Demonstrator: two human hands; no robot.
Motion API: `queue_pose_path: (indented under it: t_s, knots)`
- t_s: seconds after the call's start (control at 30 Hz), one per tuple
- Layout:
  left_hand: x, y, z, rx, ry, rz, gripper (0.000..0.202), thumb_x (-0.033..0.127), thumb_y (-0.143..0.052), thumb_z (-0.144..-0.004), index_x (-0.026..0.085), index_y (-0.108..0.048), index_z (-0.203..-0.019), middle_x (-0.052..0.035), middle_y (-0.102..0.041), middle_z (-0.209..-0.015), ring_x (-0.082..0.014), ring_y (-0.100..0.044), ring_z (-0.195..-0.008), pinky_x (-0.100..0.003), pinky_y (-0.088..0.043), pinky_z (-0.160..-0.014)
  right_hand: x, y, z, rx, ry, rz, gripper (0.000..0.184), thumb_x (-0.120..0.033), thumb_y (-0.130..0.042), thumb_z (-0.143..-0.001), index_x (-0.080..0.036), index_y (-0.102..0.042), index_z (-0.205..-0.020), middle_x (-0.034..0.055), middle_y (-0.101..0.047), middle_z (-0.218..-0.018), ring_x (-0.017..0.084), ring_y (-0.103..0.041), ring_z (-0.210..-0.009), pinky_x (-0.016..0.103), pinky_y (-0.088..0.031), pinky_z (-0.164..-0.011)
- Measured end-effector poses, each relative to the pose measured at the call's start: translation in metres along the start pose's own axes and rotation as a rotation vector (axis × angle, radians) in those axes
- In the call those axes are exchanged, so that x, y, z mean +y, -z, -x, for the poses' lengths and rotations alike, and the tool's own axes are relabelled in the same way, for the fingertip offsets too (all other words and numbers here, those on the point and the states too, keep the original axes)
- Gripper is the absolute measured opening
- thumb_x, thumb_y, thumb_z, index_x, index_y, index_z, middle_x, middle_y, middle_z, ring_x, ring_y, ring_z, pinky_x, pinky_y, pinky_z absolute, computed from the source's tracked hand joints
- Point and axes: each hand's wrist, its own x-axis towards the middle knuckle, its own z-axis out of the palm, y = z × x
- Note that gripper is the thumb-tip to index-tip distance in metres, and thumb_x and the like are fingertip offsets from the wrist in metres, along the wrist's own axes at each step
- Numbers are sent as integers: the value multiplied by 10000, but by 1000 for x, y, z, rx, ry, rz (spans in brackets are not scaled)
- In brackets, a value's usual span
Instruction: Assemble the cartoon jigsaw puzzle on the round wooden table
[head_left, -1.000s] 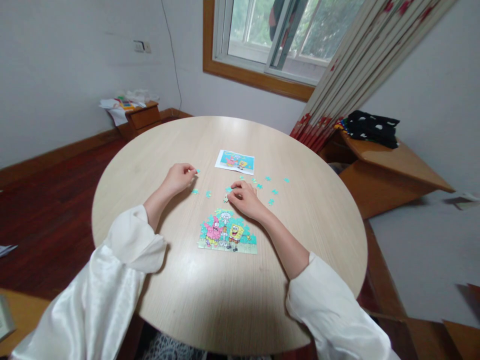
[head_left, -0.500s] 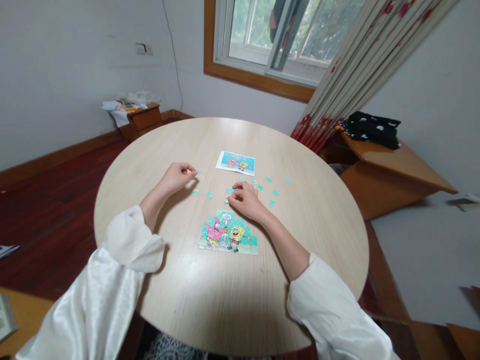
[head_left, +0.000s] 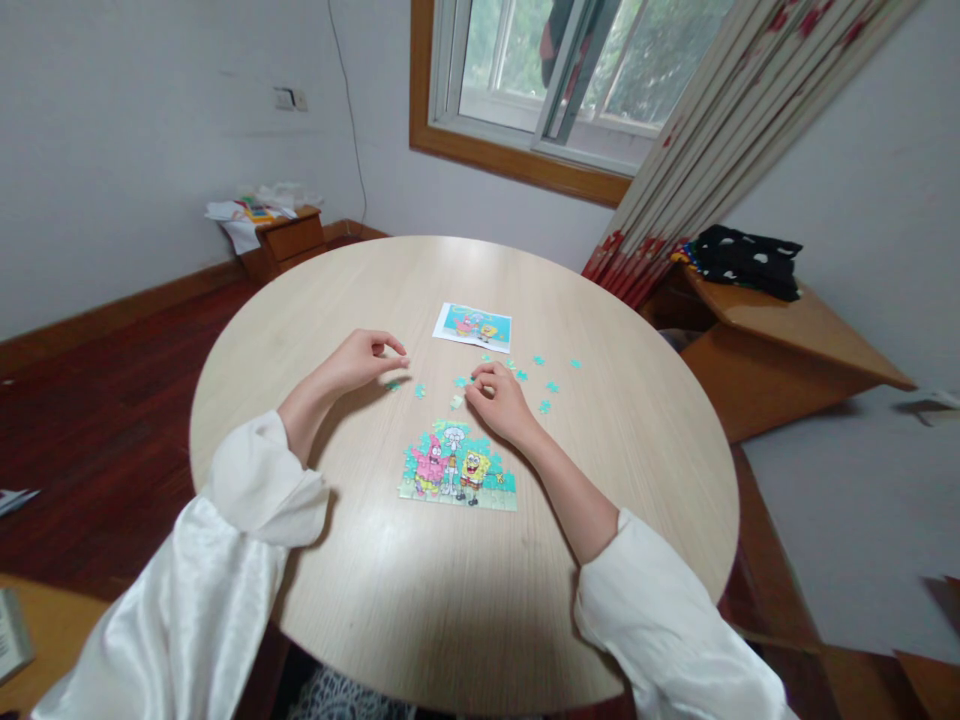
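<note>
On the table lies a partly joined jigsaw puzzle (head_left: pixel 457 470) of cartoon figures, its top edge uneven. My left hand (head_left: pixel 364 358) hovers left of the loose pieces, thumb and index fingertips close together. What they pinch, if anything, is hidden. Just under those fingertips lies a teal puzzle piece (head_left: pixel 393 386), with another teal piece (head_left: pixel 420 391) to its right. My right hand (head_left: pixel 499 400) is above the puzzle, thumb and index finger apart, holding nothing I can see. A pale puzzle piece (head_left: pixel 457 402) lies beside its thumb, and a teal piece (head_left: pixel 460 382) is near its fingertips.
A printed reference picture (head_left: pixel 474 327) lies behind the pieces. Several loose teal pieces (head_left: pixel 553 387) are scattered to the right. The round wooden table (head_left: pixel 630 430) fills the middle of the view. A tilted wooden cabinet (head_left: pixel 780 370) with dark cloth (head_left: pixel 750 260) stands at right.
My left hand has moved slightly right; the teal piece seen at its fingertips no longer shows. My right hand has shifted a little right, away from the pale piece.
</note>
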Motion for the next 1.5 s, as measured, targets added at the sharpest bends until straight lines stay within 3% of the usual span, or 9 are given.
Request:
queue_pose_path:
  t_s: [0.1,0.27,0.5,0.93,1.07,1.17,1.27,1.37,1.5]
  knots:
    - [1,-3,2,-143,-85,-68,262,355,-760,-623,172,-704,-802,31,-472,-532,-130,-408,-523,-285,-295,-520,1,0,-1,22,2,-16,255,-179,-566,-776,-218,-477,-539,55,-590,-928,217,-565,-957,401,-412,-944]
    - [0,-13,-1,-230,-178,-168,287,361,-799,-555,194,-703,-768,19,-549,-616,-158,-480,-610,-287,-346,-588,0,-2,-1,31,2,-14,248,-184,-577,-769,-220,-481,-543,46,-594,-921,213,-563,-950,393,-414,-939]
    - [1,-17,0,-288,-172,-187,184,289,-750,-608,180,-698,-747,10,-560,-618,-165,-497,-615,-295,-367,-611,-2,-1,-1,20,-2,-12,250,-175,-573,-777,-219,-477,-550,54,-592,-930,213,-559,-962,387,-414,-941]
    - [-4,-7,0,-331,-148,-158,206,246,-667,-627,162,-701,-812,-20,-629,-743,-169,-534,-698,-288,-389,-662,-2,0,0,12,-4,-19,255,-164,-574,-781,-205,-484,-546,66,-588,-925,210,-556,-957,384,-401,-938]
    - [2,-5,2,-336,-140,-136,228,252,-711,-634,142,-715,-833,-4,-601,-685,-152,-513,-655,-287,-377,-647,1,-1,-1,12,7,-33,254,-169,-573,-777,-204,-485,-541,59,-583,-905,211,-554,-938,388,-405,-920]
    - [4,-6,2,-224,-80,-78,280,309,-720,-697,127,-722,-909,32,-496,-555,-131,-429,-543,-285,-318,-561,3,-2,-1,16,22,-38,249,-173,-572,-773,-208,-483,-543,51,-582,-887,215,-552,-930,395,-401,-916]
    - [2,-5,-3,89,31,3,144,249,-619,-781,131,-697,-808,23,-485,-536,-118,-386,-497,-275,-283,-516,2,-2,0,19,24,-40,250,-170,-575,-768,-211,-476,-542,51,-582,-875,218,-549,-923,400,-394,-920]
    - [-1,-2,-7,370,161,88,155,160,-530,-798,146,-637,-687,15,-484,-533,-113,-381,-480,-255,-268,-487,1,-2,0,19,22,-48,252,-171,-576,-767,-212,-472,-541,52,-583,-878,217,-546,-920,401,-391,-922]
    - [-1,0,-7,477,250,202,181,129,-508,-809,154,-620,-669,26,-447,-511,-106,-358,-455,-234,-236,-449,1,-1,1,21,24,-49,254,-174,-573,-766,-212,-469,-537,50,-586,-879,214,-545,-912,403,-391,-922]
